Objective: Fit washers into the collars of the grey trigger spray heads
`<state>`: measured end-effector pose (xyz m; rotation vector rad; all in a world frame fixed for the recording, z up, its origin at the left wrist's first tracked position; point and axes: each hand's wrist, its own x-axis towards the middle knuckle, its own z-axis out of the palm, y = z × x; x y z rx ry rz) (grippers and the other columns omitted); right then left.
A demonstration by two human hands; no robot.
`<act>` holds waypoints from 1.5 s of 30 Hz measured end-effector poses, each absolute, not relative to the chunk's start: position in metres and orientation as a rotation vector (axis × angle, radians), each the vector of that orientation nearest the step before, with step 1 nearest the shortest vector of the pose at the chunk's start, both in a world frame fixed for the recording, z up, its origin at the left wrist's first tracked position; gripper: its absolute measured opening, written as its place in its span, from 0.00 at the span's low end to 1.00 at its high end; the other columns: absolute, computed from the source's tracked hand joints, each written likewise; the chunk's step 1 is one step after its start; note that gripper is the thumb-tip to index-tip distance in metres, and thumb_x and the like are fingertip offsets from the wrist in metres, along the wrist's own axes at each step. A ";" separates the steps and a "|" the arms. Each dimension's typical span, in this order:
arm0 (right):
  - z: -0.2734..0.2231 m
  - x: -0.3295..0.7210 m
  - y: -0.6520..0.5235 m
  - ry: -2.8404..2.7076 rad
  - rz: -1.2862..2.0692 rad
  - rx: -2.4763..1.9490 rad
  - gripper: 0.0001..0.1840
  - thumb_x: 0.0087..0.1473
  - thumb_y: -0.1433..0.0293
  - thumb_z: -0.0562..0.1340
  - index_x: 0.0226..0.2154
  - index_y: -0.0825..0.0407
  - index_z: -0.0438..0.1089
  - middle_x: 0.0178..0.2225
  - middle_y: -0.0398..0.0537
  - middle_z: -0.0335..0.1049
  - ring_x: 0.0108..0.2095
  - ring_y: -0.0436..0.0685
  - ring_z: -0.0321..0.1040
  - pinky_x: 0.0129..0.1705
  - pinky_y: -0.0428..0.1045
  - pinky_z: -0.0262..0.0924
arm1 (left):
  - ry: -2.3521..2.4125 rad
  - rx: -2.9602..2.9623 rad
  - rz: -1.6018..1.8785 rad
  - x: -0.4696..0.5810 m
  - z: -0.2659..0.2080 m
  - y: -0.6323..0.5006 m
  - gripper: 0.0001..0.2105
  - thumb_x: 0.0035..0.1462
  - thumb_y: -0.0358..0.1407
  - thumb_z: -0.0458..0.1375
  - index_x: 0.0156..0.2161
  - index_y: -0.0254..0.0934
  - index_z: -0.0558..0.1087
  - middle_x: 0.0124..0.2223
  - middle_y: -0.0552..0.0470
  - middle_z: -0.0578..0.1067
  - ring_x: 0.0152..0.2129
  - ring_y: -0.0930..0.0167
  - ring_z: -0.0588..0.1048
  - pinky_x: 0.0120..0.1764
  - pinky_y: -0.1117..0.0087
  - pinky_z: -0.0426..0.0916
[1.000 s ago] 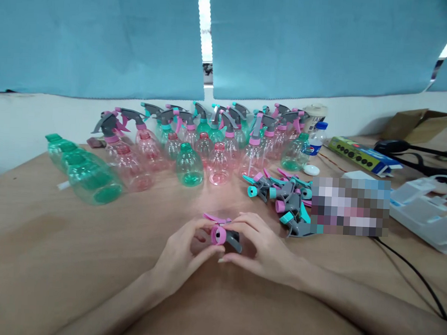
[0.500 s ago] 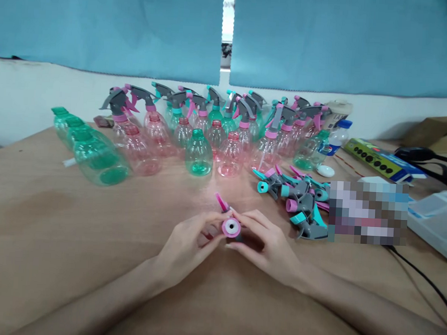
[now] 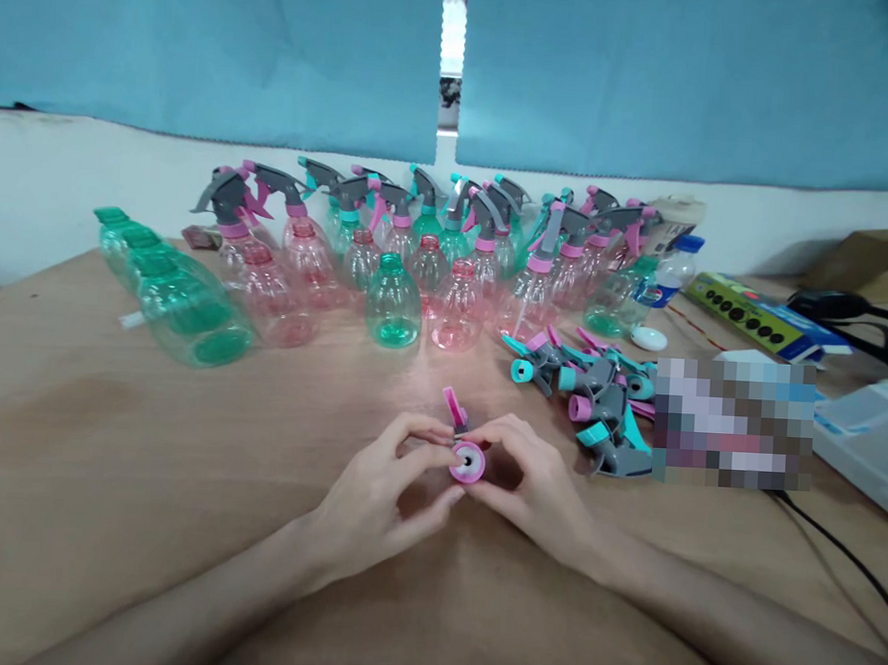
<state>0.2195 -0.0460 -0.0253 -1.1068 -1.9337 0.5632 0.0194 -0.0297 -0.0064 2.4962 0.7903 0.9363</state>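
Observation:
A grey and pink trigger spray head (image 3: pixel 469 463) is held upside down above the table, its pink collar and white inside facing me. My right hand (image 3: pixel 532 486) pinches the collar from the right between thumb and fingers. My left hand (image 3: pixel 383 488) closes on it from the left, with the index fingertip at the white opening and the thumb by the lower rim. The pink trigger (image 3: pixel 455 410) points away from me. Just right lies a pile of loose grey, pink and teal spray heads (image 3: pixel 597 390).
Pink and green spray bottles stand along the back, many with heads fitted. In front are an open green bottle (image 3: pixel 394 305) and an open pink bottle (image 3: pixel 457 308). At right are a white cap (image 3: pixel 649 338), a green-blue box (image 3: pixel 764 315), a blurred patch and a black cable (image 3: pixel 841 552).
The spray head has shifted slightly right and down. My left index fingertip has moved from beside the collar onto its white opening; my right hand keeps its pinch.

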 end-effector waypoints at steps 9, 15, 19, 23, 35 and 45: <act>-0.028 0.220 -0.046 -1.968 0.440 -1.051 0.08 0.52 0.68 0.65 0.37 0.51 0.68 0.33 0.46 0.71 0.36 0.56 0.67 0.38 0.53 0.60 | 0.840 2.656 0.945 0.018 -0.009 -0.033 0.14 0.57 0.31 0.57 0.49 0.38 0.69 0.46 0.46 0.65 0.38 0.69 0.72 0.38 0.66 0.74; -0.029 0.221 -0.046 -1.983 0.422 -1.028 0.09 0.54 0.68 0.63 0.40 0.50 0.69 0.35 0.47 0.72 0.38 0.57 0.68 0.40 0.54 0.60 | 0.884 2.658 0.944 0.023 -0.010 -0.041 0.15 0.59 0.28 0.54 0.51 0.37 0.67 0.46 0.46 0.66 0.36 0.71 0.72 0.35 0.69 0.74; -0.029 0.222 -0.045 -1.992 0.427 -0.997 0.10 0.55 0.68 0.62 0.41 0.51 0.69 0.34 0.47 0.71 0.37 0.56 0.67 0.39 0.53 0.61 | 0.889 2.687 0.936 0.025 -0.012 -0.044 0.14 0.60 0.27 0.52 0.51 0.36 0.66 0.46 0.45 0.66 0.37 0.70 0.72 0.36 0.69 0.74; -0.030 0.223 -0.041 -2.004 0.428 -0.962 0.12 0.55 0.69 0.62 0.43 0.52 0.69 0.36 0.47 0.72 0.37 0.55 0.66 0.41 0.53 0.61 | 0.891 2.677 0.874 0.026 -0.011 -0.043 0.15 0.61 0.27 0.51 0.52 0.36 0.64 0.46 0.45 0.66 0.36 0.70 0.73 0.36 0.68 0.74; -0.030 0.222 -0.037 -2.030 0.436 -0.905 0.16 0.55 0.67 0.62 0.48 0.51 0.68 0.37 0.49 0.72 0.37 0.56 0.65 0.40 0.53 0.64 | 0.944 2.556 0.879 0.026 -0.008 -0.034 0.10 0.63 0.27 0.48 0.47 0.38 0.67 0.41 0.50 0.66 0.34 0.73 0.71 0.36 0.72 0.71; -0.029 0.222 -0.039 -2.044 0.440 -0.954 0.12 0.56 0.66 0.62 0.43 0.52 0.69 0.37 0.49 0.74 0.38 0.56 0.66 0.41 0.55 0.62 | 1.011 2.354 0.869 0.029 -0.003 -0.035 0.06 0.62 0.29 0.49 0.40 0.38 0.68 0.38 0.53 0.66 0.30 0.75 0.71 0.32 0.75 0.70</act>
